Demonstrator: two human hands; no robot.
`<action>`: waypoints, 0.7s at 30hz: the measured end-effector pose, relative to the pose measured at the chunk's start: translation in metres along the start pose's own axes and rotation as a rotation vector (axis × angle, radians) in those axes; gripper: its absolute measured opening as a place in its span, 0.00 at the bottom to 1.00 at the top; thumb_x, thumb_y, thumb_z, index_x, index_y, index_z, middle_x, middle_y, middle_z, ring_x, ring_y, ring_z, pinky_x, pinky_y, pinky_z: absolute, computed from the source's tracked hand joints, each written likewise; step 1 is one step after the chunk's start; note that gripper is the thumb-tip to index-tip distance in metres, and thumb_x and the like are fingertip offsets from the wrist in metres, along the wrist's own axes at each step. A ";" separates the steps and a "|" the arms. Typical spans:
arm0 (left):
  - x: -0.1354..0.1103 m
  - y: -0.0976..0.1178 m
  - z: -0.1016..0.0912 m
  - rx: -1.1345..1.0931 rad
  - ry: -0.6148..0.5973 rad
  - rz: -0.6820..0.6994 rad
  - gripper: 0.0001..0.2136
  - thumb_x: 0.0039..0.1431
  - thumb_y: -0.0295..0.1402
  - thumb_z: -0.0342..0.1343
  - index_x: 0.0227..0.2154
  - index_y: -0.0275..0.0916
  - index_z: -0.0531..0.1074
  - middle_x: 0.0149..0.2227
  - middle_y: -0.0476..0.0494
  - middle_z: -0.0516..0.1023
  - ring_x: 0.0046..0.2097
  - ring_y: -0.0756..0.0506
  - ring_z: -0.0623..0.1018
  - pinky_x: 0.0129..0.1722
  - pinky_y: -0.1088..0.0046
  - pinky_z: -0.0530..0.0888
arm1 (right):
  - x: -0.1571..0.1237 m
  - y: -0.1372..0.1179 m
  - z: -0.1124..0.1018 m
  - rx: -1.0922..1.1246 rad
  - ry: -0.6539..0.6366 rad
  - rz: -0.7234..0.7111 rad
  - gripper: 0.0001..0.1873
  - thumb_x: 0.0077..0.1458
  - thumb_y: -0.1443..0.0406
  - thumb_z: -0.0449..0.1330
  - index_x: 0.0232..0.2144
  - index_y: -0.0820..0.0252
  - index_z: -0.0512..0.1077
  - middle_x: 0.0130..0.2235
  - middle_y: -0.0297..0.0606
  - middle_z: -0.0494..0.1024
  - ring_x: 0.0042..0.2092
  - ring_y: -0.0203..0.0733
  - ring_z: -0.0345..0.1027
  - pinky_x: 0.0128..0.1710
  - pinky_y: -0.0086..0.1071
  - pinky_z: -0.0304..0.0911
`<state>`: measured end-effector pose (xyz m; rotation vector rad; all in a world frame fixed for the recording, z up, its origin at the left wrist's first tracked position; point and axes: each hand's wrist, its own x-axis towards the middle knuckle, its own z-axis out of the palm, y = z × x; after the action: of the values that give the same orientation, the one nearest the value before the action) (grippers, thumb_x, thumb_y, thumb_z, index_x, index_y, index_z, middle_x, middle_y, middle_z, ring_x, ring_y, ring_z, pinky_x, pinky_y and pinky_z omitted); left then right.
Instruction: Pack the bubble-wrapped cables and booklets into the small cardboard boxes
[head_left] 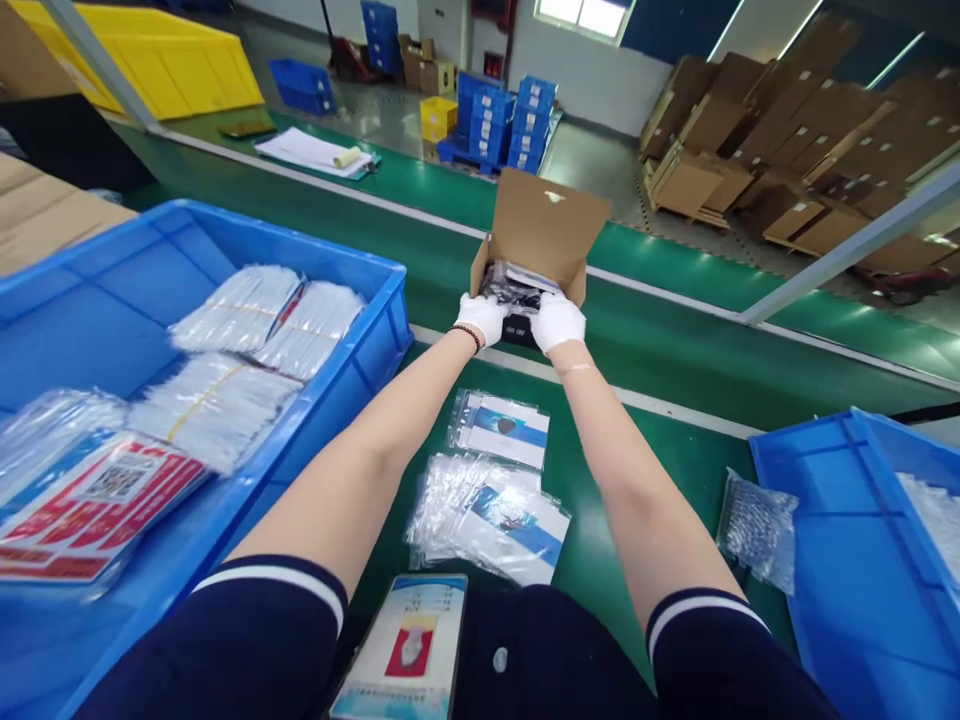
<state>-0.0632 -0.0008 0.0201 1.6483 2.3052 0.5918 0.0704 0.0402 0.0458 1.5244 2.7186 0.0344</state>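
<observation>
Top centre of the frame: your gloved left hand (480, 318) and right hand (556, 321) grip the near edge of an open box (541, 240) on the green belt (675, 340), flap up beyond them. Both reach equally.

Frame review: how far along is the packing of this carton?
Done: the cardboard box sits open on the green belt with bagged items already inside. In hand: the left hand and right hand, both gloved, press at the box's front edge on a dark item; the exact grip is unclear. Left: the lid stands up, and leaflet packets lie on the bench, with more in the blue bin.
</observation>
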 end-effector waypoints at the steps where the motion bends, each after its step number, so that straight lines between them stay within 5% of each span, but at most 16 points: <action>1: -0.009 -0.002 -0.002 0.032 0.011 0.068 0.25 0.51 0.25 0.56 0.54 0.45 0.73 0.67 0.41 0.61 0.67 0.33 0.58 0.67 0.48 0.46 | -0.026 0.004 0.006 0.024 0.042 -0.005 0.25 0.65 0.60 0.49 0.58 0.71 0.65 0.57 0.61 0.68 0.57 0.59 0.64 0.55 0.46 0.61; 4: -0.040 -0.007 -0.010 0.087 0.117 0.215 0.28 0.55 0.22 0.51 0.61 0.40 0.67 0.70 0.38 0.54 0.68 0.37 0.57 0.68 0.54 0.49 | -0.101 0.016 0.035 0.125 -0.162 -0.096 0.39 0.54 0.49 0.62 0.62 0.61 0.61 0.54 0.54 0.70 0.54 0.59 0.66 0.50 0.43 0.64; 7: -0.075 -0.007 -0.017 -0.045 0.179 0.167 0.23 0.60 0.26 0.48 0.59 0.38 0.70 0.68 0.40 0.59 0.66 0.40 0.63 0.66 0.63 0.58 | -0.143 0.030 0.062 0.210 -0.330 -0.010 0.53 0.43 0.50 0.70 0.65 0.61 0.55 0.56 0.55 0.68 0.54 0.60 0.66 0.46 0.41 0.65; 9: -0.098 -0.006 -0.017 -0.178 0.096 0.161 0.19 0.61 0.29 0.48 0.53 0.39 0.75 0.63 0.44 0.68 0.63 0.42 0.67 0.66 0.68 0.60 | -0.153 0.040 0.070 0.347 -0.359 0.078 0.41 0.44 0.55 0.70 0.58 0.62 0.65 0.51 0.52 0.73 0.49 0.56 0.69 0.42 0.38 0.64; 13: -0.136 -0.002 0.001 -0.419 -0.287 0.303 0.14 0.56 0.39 0.54 0.40 0.43 0.82 0.51 0.48 0.79 0.59 0.41 0.72 0.62 0.70 0.65 | -0.161 0.055 0.065 0.574 -0.310 0.096 0.12 0.56 0.59 0.61 0.41 0.57 0.73 0.41 0.36 0.78 0.41 0.44 0.70 0.40 0.32 0.62; 17: -0.146 0.003 0.016 -0.597 -0.447 0.330 0.15 0.46 0.49 0.59 0.31 0.48 0.82 0.45 0.46 0.82 0.51 0.37 0.78 0.58 0.65 0.71 | -0.179 0.071 0.051 0.769 -0.081 0.020 0.12 0.60 0.56 0.58 0.39 0.58 0.74 0.40 0.34 0.78 0.42 0.41 0.70 0.43 0.30 0.63; 21: -0.146 0.008 0.001 -0.687 -0.450 0.313 0.14 0.44 0.50 0.63 0.33 0.53 0.82 0.45 0.53 0.82 0.50 0.37 0.79 0.57 0.62 0.72 | -0.223 0.133 0.036 0.570 -0.020 0.080 0.16 0.59 0.58 0.61 0.48 0.56 0.74 0.52 0.40 0.76 0.54 0.45 0.68 0.56 0.36 0.60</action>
<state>-0.0079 -0.1363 0.0180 1.5751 1.3285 0.8490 0.3016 -0.0808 0.0165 1.7241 2.7884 -0.8125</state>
